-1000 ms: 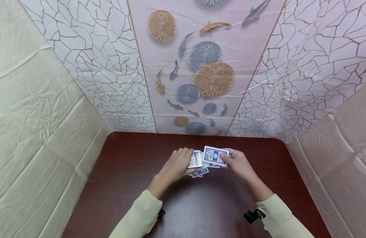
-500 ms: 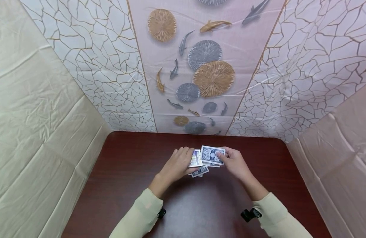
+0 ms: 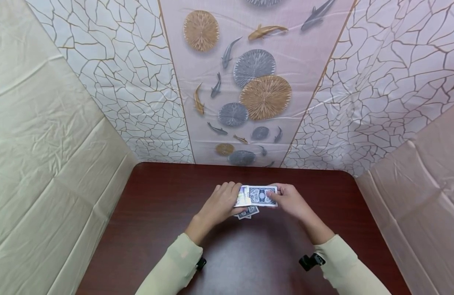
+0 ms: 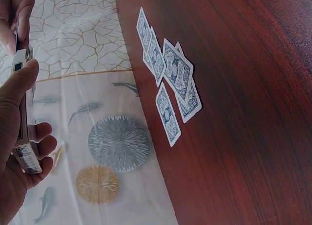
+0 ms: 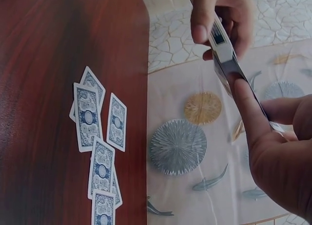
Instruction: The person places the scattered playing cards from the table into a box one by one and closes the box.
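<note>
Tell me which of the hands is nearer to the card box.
Left. The left hand grips the card box; the right hand is farther right, pinching a blue-backed card at the box's end.

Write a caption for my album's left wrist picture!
The left hand grips a card box, the right hand at its end, while blue-backed playing cards lie on the table.

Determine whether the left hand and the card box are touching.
Touching: the left wrist view shows the left hand gripping the card box, its thumb on one side and fingers curled round another.
</note>
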### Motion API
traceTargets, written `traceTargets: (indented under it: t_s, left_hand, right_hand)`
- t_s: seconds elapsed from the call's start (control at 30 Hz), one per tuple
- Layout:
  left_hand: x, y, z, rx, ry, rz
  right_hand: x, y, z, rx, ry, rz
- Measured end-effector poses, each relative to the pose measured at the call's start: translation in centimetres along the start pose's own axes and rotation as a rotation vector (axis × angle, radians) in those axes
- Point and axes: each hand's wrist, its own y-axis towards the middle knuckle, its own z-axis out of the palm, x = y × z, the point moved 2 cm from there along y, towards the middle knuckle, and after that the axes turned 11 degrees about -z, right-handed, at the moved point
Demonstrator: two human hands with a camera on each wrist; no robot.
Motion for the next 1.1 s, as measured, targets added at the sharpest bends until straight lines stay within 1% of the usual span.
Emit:
traceTargets:
  t_s: [0.2, 0.27, 0.43, 0.5, 0.6, 0.67, 0.77, 0.87, 0.93, 0.97, 1.1]
  left_hand:
    - [-0.2, -0.1, 0.3, -0.003, 0.003, 0.025]
    - [-0.3, -0.1, 0.3, 0.004, -0.002, 0.028]
    - [-0.3, -0.1, 0.1, 0.017, 0.007, 0.02]
    - [-0.3, 0.0, 0.0, 0.017, 0.011, 0.019]
    - [-0.2, 0.0, 0.0, 0.022, 0.011, 0.013]
    - [-0.1, 0.0, 0.0, 0.022, 0.01, 0.009]
    - [0.0, -0.1, 0.0, 0.02, 0.008, 0.003]
    - [0.1, -0.1, 0.0, 0.01, 0.001, 0.003]
    - [0.1, -0.1, -0.1, 0.005, -0.002, 0.003]
    - [0.1, -0.1, -0.1, 0.003, -0.003, 0.004]
    - [0.2, -0.1, -0.1, 0.002, 0.001, 0.006]
  right_hand:
    - [-0.4, 0.8, -0.3, 0.096, 0.1, 0.076]
    - [-0.4, 1.0, -0.2, 0.125, 0.124, 0.085]
    - [-0.4, 1.5, 0.2, 0.169, 0.171, 0.089]
    - [-0.4, 1.6, 0.4, 0.166, 0.206, 0.102]
    - [-0.6, 1.5, 0.6, 0.171, 0.326, 0.107]
    - [-0.7, 1.4, 0.7, 0.166, 0.436, 0.114]
    - [-0.9, 1.2, 0.6, 0.166, 0.602, 0.089]
    - [-1.0, 0.9, 0.3, 0.162, 0.709, 0.062]
    - [-1.1, 0.9, 0.3, 0.169, 0.737, 0.049]
    - [-1.1, 0.9, 0.3, 0.175, 0.734, 0.045]
    - [-1.3, 1.1, 0.6, 0.174, 0.666, 0.053]
